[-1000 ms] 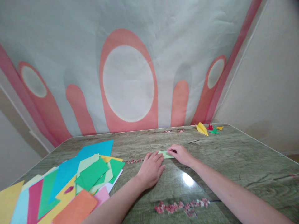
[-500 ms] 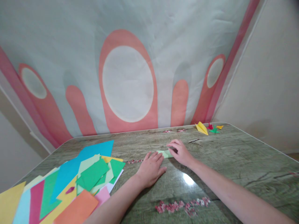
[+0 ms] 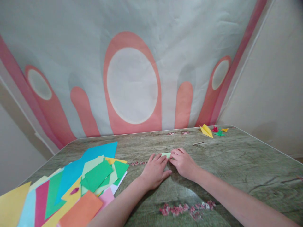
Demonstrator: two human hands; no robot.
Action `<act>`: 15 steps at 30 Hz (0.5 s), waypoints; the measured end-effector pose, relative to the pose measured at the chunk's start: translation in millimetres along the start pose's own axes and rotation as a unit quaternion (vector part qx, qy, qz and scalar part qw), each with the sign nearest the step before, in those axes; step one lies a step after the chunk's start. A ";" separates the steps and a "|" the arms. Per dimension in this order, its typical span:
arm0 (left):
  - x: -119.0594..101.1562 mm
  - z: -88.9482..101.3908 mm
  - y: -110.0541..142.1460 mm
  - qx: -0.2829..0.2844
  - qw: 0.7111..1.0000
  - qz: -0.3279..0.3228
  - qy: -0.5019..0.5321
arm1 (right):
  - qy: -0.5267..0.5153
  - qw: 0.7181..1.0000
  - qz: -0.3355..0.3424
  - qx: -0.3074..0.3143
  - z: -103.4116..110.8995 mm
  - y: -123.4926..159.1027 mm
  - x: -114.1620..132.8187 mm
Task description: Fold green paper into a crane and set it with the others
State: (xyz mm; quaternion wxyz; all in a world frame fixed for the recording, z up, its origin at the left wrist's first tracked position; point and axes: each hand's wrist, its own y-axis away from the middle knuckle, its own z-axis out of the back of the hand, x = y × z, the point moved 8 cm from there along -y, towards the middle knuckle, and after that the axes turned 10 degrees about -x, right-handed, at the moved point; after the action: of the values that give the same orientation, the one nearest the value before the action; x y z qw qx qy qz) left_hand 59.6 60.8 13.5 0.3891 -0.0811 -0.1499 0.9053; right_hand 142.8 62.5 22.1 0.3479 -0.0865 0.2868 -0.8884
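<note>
A small light green piece of folded paper (image 3: 166,155) lies on the wood-patterned table, mostly covered by my hands. My left hand (image 3: 155,170) rests on its left part, palm down with the fingers stretched out and the thumb apart. At the paper's right end, my right hand (image 3: 183,162) has its fingers curled and pinched on the edge. How the paper is folded under the fingers is hidden.
Left of my arm a heap of coloured paper sheets (image 3: 97,176) spreads out. At the far right stand a yellow paper plane (image 3: 206,130) and a few small folded figures, among them a green one (image 3: 219,132). A pink-patterned backdrop (image 3: 132,126) rises behind the table.
My right hand has come down and closed on the right end of the light green paper, so less of it shows. My left hand stays on the paper. The view has shifted slightly.
</note>
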 end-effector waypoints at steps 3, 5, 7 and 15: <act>0.2 -0.4 0.0 0.002 1.000 0.000 0.000 | 0.015 1.000 0.015 0.013 0.3 -0.6 4.2; 0.2 -0.5 0.0 0.003 1.000 -0.001 0.000 | 0.025 0.999 0.020 0.026 0.1 -1.5 6.2; 0.1 -0.4 0.0 0.006 1.000 -0.002 -0.002 | 0.034 0.998 0.016 0.041 0.1 -2.7 5.8; -0.7 2.4 -0.7 0.008 1.000 -0.001 -0.012 | 0.079 0.988 -0.042 0.126 2.9 0.7 -14.9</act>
State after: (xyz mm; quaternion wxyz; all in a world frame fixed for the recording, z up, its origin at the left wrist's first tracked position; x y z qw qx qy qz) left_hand 59.9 60.3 16.0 0.3884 -0.0675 -0.1474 0.9071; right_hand 155.3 70.8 24.7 0.2950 0.0163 0.1948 -0.9353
